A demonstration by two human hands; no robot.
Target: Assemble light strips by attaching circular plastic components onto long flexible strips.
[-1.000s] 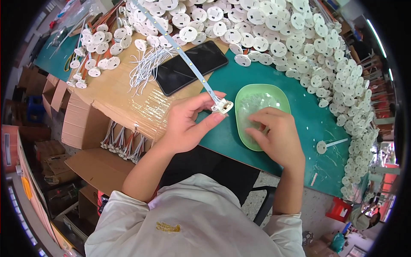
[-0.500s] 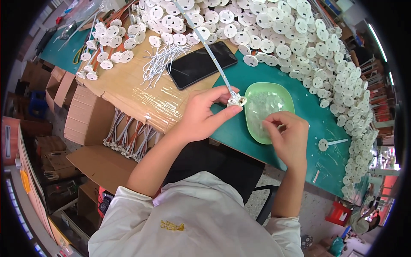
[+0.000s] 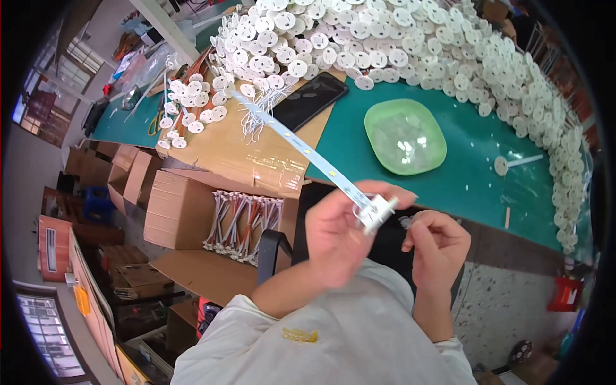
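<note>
My left hand (image 3: 335, 234) grips a long, narrow LED strip (image 3: 301, 147) by a white plastic end piece (image 3: 377, 215); the strip slants up and away to the left. Just right of that end piece, my right hand (image 3: 441, 244) has thumb and forefinger pinched together on a small clear piece (image 3: 405, 221), too small to make out well. Both hands are over my lap, in front of the table's edge. Beyond them a green dish (image 3: 371, 140) holds a heap of small transparent pieces.
Many white round discs (image 3: 359, 38) are piled along the back and right of the green table (image 3: 346, 138). A black phone (image 3: 311, 102) and white wires (image 3: 256, 122) lie on cardboard. At left an open carton (image 3: 176, 212) holds similar strips. One disc with a stem (image 3: 502, 165) lies at right.
My right hand has left the green dish and come back toward me with a small clear piece. My left hand has drawn the strip nearer and lower. The whole view has shifted.
</note>
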